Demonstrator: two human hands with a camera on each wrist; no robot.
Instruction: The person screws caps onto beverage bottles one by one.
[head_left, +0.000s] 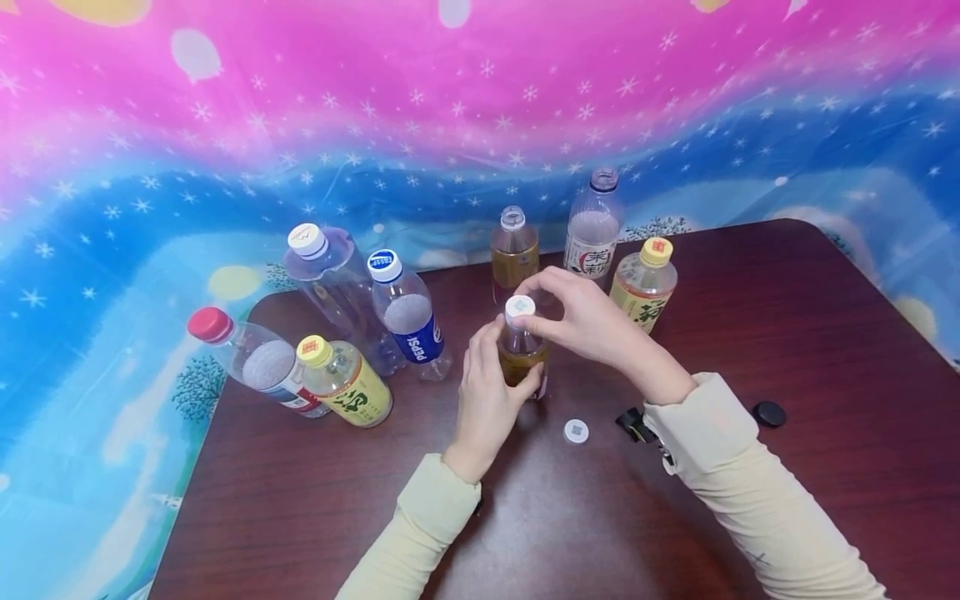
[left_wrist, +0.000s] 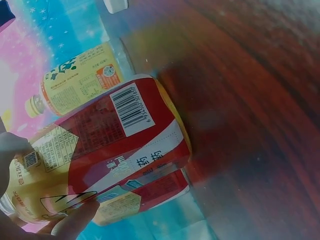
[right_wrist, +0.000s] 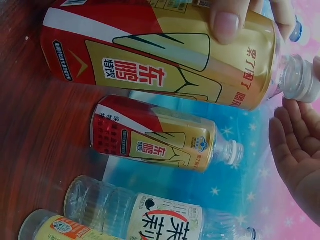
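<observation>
Near the middle of the table my left hand (head_left: 483,396) grips a gold-and-red drink bottle (right_wrist: 155,55) round its upper body. The bottle stands close to upright. From the right, the thumb and forefinger of my right hand (head_left: 588,321) pinch the white cap (head_left: 521,308) at its mouth. The right wrist view shows the cap at the neck; whether it is threaded on, I cannot tell. Just behind stands a matching gold-and-red bottle (head_left: 516,262) with an uncapped mouth. A loose white cap (head_left: 576,431) lies on the table below the right hand.
At left stand a red-capped bottle (head_left: 258,358), a yellow-capped bottle (head_left: 351,387), a large clear bottle (head_left: 341,287) and a Pepsi bottle (head_left: 412,321). Behind the right hand are an uncapped jasmine-label bottle (head_left: 591,237) and another yellow-capped bottle (head_left: 643,287). A black cap (head_left: 769,414) lies right.
</observation>
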